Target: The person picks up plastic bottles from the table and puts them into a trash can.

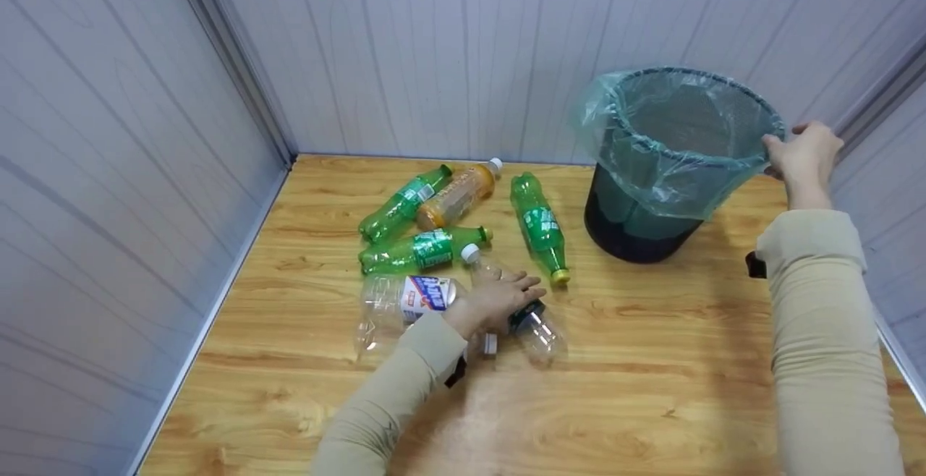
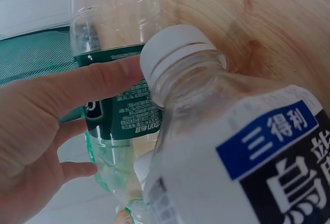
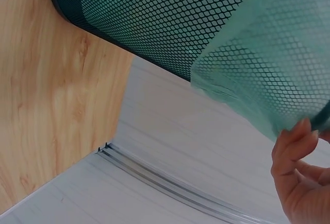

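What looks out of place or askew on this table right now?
The bin stands tilted toward the bottles, its rim gripped by the right hand, and its green liner hangs loose and bunched. The empty bottles lie scattered on their sides; the left hand rests on a clear one.

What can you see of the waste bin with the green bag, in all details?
The bin is a dark, round mesh basket, wider at the top. A thin, see-through green plastic bag lines it and folds down over the rim. It looks empty inside. It stands tilted on the wooden table, near the back right corner, leaning towards the bottles. The right hand grips its rim on the far right side.
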### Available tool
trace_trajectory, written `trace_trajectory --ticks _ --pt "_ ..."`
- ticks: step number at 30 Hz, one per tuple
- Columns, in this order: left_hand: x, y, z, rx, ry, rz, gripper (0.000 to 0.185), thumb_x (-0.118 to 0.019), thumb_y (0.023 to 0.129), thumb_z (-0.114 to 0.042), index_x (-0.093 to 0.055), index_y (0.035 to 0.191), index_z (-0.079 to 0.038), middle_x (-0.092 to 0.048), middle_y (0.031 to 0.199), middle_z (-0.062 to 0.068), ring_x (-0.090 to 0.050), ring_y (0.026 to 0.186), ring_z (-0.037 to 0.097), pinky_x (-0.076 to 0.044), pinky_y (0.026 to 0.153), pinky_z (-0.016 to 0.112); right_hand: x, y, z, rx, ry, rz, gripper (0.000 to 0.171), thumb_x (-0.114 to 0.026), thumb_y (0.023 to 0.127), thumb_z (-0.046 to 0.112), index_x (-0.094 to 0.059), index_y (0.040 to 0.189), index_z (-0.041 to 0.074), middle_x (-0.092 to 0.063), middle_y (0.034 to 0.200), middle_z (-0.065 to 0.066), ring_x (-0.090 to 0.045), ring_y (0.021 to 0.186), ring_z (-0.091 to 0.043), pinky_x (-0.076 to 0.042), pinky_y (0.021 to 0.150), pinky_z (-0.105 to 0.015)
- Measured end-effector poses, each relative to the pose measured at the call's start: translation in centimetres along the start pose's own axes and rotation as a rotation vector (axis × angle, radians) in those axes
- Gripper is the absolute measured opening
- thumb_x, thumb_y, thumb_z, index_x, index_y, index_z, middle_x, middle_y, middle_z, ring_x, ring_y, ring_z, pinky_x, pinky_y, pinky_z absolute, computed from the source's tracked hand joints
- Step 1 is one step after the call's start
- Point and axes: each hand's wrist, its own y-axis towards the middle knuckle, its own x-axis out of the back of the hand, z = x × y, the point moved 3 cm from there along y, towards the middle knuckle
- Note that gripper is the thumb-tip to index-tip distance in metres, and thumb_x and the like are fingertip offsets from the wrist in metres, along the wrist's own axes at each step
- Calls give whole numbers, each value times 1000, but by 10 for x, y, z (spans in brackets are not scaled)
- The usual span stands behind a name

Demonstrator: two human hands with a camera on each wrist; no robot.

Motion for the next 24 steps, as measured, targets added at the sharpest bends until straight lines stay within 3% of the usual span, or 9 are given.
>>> trace_trajectory --ticks 4,10,15,18,22,24 --pt "-2 2 -3 -22 25 24 84 -73 64 -12 -33 137 -19 -29 141 3 -26 128 23 -28 98 49 -3 3 -3 -20 24 15 63 -42 90 32 -19 138 -2 -10 139 -28 -52 46 1 -49 55 -18" --pt "-4 6 -5 -41 34 -18 64 -65 75 -10 -40 133 -20 -39 135 1 -33 125 23 -31 96 50 -6 7 -1 -23 28 16 58 -39 91 25 -20 137 -5 -16 138 -29 -51 45 2 -50 56 -18" --pt "-5 8 -6 -39 57 -53 51 -58 82 -10 -44 130 -21 -45 130 -2 -37 121 22 -33 94 49 -6 9 3 6 -45 -2 52 -38 91 19 -27 134 -8 -44 118 -30 -50 45 0 -48 55 -21" --pt "-5 8 -6 -44 62 -59 47 -54 85 -10 -46 129 -21 -46 129 -2 -39 120 21 -35 94 46 -5 10 4 21 -115 -27 43 -40 89 16 -42 126 -7 -54 89 -18 -49 49 -5 -45 55 -26" --pt "-5 7 -4 -58 43 -82 44 -53 85 -9 -47 128 -20 -47 128 0 -40 119 21 -36 93 44 -6 11 6 37 -163 -52 31 -40 88 15 -52 105 -7 -52 83 -15 -49 64 -20 -42 57 -33" --pt "-5 7 -3 -58 38 -98 44 -53 85 -9 -47 128 -20 -48 126 0 -41 118 21 -37 93 44 -7 12 7 39 -175 -57 27 -40 88 15 -52 100 -7 -51 88 -19 -48 70 -25 -41 58 -35"
